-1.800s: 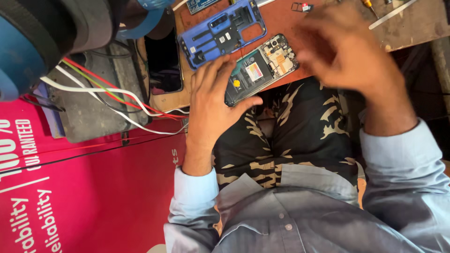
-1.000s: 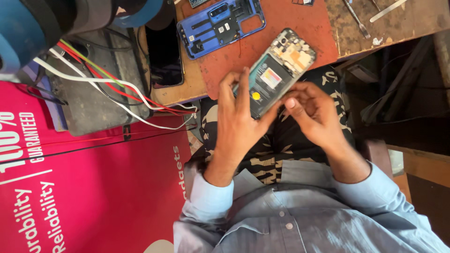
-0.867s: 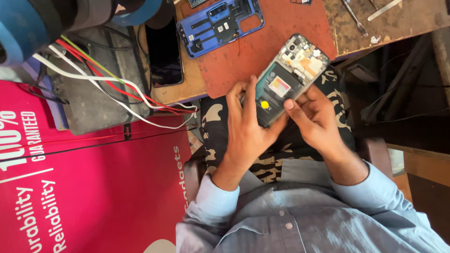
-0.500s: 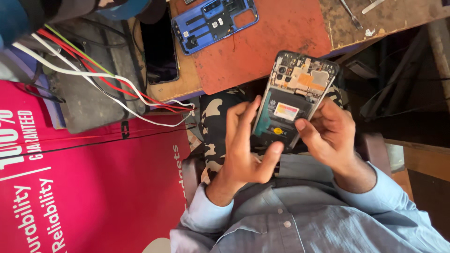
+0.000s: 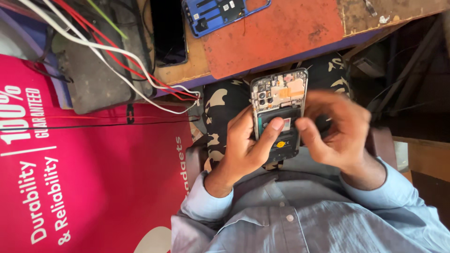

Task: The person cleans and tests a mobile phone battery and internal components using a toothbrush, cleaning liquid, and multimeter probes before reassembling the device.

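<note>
Between the hands, above the lap: opened phone (image 5: 280,117), back cover removed, circuit boards exposed, not reassembled. It is gripped by the left hand (image 5: 248,145), thumb laid across it. Right hand (image 5: 340,131) blurred, fingertips pinched beside it. Beyond, desk edge (image 5: 281,65) close; blue phone frame (image 5: 220,11) set aside.

Opened phone (image 5: 280,110) in my left hand (image 5: 246,145): bare metal shields, matt black plastic, a coppery patch up top. Orange mat (image 5: 276,33) looks rubbery, scuffed. Bench edge (image 5: 389,14) is rough, worn wood. Blue frame (image 5: 220,11) is glossy plastic. My shirt (image 5: 300,215) is soft cotton cloth.
</note>
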